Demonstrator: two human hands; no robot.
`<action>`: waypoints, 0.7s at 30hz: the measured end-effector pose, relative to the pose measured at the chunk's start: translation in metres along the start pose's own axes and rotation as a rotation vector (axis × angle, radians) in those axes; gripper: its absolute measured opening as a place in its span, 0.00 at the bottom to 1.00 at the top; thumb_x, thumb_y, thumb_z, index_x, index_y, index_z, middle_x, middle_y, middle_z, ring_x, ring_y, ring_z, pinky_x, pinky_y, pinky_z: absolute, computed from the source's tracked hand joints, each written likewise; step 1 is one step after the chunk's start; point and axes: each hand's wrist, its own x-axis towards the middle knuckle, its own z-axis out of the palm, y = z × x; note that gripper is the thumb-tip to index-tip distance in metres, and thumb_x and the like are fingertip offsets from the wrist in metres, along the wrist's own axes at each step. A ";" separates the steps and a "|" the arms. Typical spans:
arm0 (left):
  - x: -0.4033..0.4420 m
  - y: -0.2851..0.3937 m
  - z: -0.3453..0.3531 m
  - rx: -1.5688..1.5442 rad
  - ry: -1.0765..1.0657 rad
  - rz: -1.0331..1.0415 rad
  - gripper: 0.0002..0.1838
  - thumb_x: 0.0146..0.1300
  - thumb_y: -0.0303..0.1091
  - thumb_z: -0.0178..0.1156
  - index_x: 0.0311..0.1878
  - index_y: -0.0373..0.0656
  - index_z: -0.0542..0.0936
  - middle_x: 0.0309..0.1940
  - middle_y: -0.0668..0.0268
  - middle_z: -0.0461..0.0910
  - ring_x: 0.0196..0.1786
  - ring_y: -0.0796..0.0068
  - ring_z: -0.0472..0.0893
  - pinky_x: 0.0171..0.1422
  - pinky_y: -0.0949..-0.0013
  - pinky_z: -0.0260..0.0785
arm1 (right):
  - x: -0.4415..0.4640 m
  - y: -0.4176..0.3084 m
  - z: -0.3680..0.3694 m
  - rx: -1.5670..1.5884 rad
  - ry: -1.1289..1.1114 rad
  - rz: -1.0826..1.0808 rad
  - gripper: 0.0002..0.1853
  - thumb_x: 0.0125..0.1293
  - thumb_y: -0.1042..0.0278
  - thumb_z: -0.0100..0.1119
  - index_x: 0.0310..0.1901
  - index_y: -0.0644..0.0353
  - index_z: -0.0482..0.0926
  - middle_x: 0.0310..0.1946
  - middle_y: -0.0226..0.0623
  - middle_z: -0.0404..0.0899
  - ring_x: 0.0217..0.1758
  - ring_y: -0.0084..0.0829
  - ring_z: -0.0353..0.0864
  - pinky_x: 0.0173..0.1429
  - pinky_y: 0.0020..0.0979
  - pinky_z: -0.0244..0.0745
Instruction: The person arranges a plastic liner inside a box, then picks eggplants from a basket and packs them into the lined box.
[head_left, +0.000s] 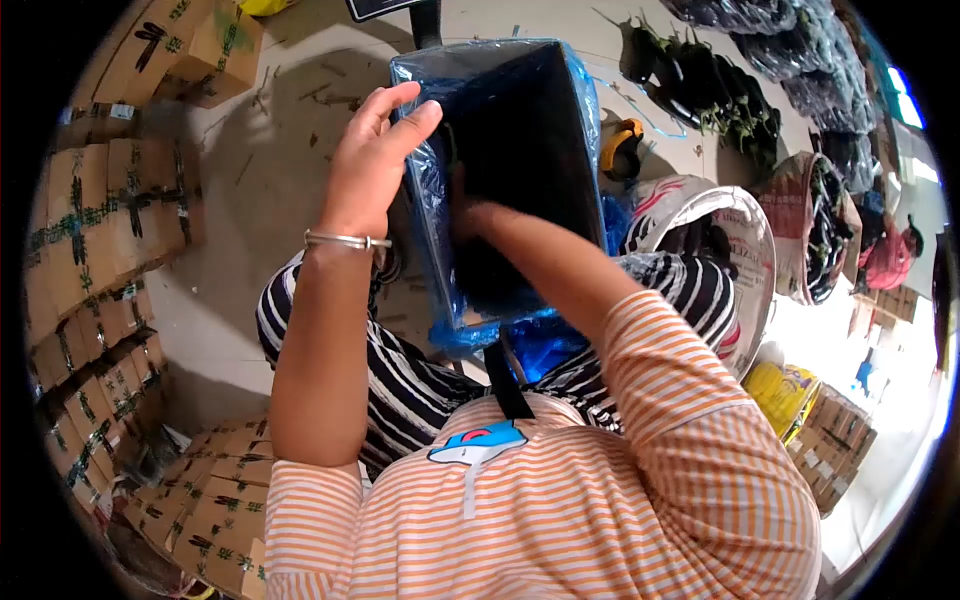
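Note:
A tall open box (590, 110), its rim draped in blue plastic film, stands between my knees. The inside is very dark, and its contents cannot be made out. My left hand (378, 150) rests against the box's left rim, with thumb and fingers apart and nothing seen in it. Below it, a metal bangle (347, 241) circles the wrist. My right hand (468, 212) reaches down inside the box near its left wall. Deep shadow hides those fingers, so what they touch does not show. More blue plastic (545, 345) lies bunched under the near side.
Taped cartons (120, 205) are stacked along the left. Dark eggplants (705, 85) with green stems lie on the floor at upper right, near a yellow-orange tape dispenser (622, 148). A white woven sack (750, 225) stands by my right knee. Filled plastic bags (810, 60) line the far right.

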 end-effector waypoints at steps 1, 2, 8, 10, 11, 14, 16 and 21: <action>0.002 -0.002 -0.001 0.006 0.001 -0.016 0.26 0.60 0.39 0.64 0.56 0.32 0.73 0.52 0.68 0.72 0.55 0.79 0.69 0.61 0.76 0.58 | -0.006 0.006 -0.015 -0.030 -0.071 -0.048 0.28 0.69 0.58 0.50 0.67 0.58 0.60 0.57 0.50 0.73 0.59 0.42 0.73 0.63 0.36 0.66; 0.005 -0.009 -0.002 0.064 -0.006 0.038 0.25 0.59 0.41 0.64 0.54 0.34 0.75 0.52 0.65 0.73 0.55 0.75 0.70 0.62 0.73 0.58 | -0.016 0.011 -0.034 -0.045 -0.131 -0.099 0.27 0.69 0.58 0.49 0.67 0.58 0.61 0.57 0.50 0.73 0.59 0.42 0.73 0.63 0.36 0.66; 0.023 -0.045 -0.006 0.623 -0.001 0.217 0.25 0.59 0.46 0.63 0.57 0.47 0.77 0.72 0.51 0.52 0.74 0.62 0.53 0.74 0.64 0.46 | -0.196 0.085 -0.123 0.658 0.499 -0.354 0.23 0.71 0.58 0.51 0.65 0.52 0.67 0.54 0.41 0.76 0.56 0.32 0.75 0.58 0.32 0.70; 0.022 -0.053 0.003 0.797 0.050 0.313 0.26 0.56 0.45 0.64 0.58 0.47 0.76 0.69 0.50 0.57 0.72 0.57 0.57 0.72 0.62 0.50 | -0.287 0.139 -0.129 0.781 0.728 -0.524 0.27 0.69 0.47 0.50 0.64 0.54 0.68 0.52 0.38 0.78 0.57 0.32 0.76 0.57 0.33 0.71; 0.025 -0.059 0.006 0.869 0.062 0.380 0.28 0.54 0.45 0.65 0.58 0.47 0.75 0.67 0.49 0.60 0.69 0.53 0.60 0.71 0.60 0.53 | -0.327 0.162 -0.121 0.858 0.856 -0.484 0.26 0.70 0.49 0.50 0.64 0.53 0.68 0.51 0.36 0.79 0.56 0.30 0.76 0.55 0.31 0.72; 0.028 -0.074 0.012 0.952 0.039 0.476 0.37 0.55 0.43 0.65 0.67 0.47 0.63 0.65 0.50 0.62 0.67 0.52 0.63 0.70 0.59 0.55 | -0.431 0.225 -0.046 1.126 1.200 -0.114 0.24 0.70 0.52 0.51 0.63 0.53 0.69 0.49 0.34 0.79 0.52 0.25 0.78 0.52 0.29 0.73; 0.035 -0.087 0.000 1.144 0.100 0.586 0.42 0.56 0.44 0.65 0.71 0.48 0.56 0.67 0.51 0.59 0.68 0.51 0.61 0.70 0.57 0.54 | -0.466 0.269 0.033 1.357 1.318 0.256 0.23 0.69 0.54 0.54 0.60 0.57 0.72 0.48 0.33 0.80 0.46 0.25 0.79 0.52 0.29 0.72; 0.001 -0.057 0.013 1.319 0.328 0.812 0.42 0.60 0.44 0.62 0.73 0.46 0.53 0.71 0.52 0.51 0.71 0.52 0.56 0.71 0.52 0.53 | -0.483 0.327 0.247 1.247 1.173 0.842 0.19 0.62 0.61 0.61 0.49 0.66 0.77 0.34 0.37 0.82 0.33 0.25 0.77 0.39 0.29 0.72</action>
